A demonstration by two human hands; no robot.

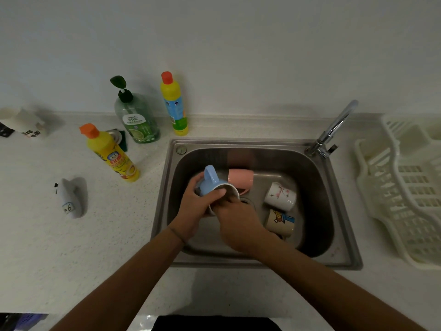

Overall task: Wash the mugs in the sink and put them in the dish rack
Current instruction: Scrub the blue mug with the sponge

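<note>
So there are four mugs in the steel sink point(343, 237) in all. The blue mug point(210, 183) is up off the sink floor, tipped on its side with its chunky handle pointing up. The left hand point(193, 211) is wrapped around its body, thumb over the rim. The right hand point(236, 223) has its fingers pushed into the mug's mouth, and I can't tell whether they're gripping anything in there.

The other three mugs all lie on their sides on the sink floor. The pink mug point(241, 179) is smooth and plain, against the back wall just behind the blue one. The white mug point(280, 195) has a pink flower print and sits toward the right side. The beige mug point(280, 223) with a cartoon print lies just in front of the white one, nearly touching it.

A curved chrome tap point(334, 130) stands at the sink's back right corner. The white plastic dish rack point(401, 187), all slats and grid, sits on the speckled counter point(71, 259) at the right edge.

Three bottles are on the counter left of the sink. Two yellow bottles point(112, 154) point(175, 103) have orange caps, and one clear green pump bottle point(136, 118) stands by the back wall.
</note>
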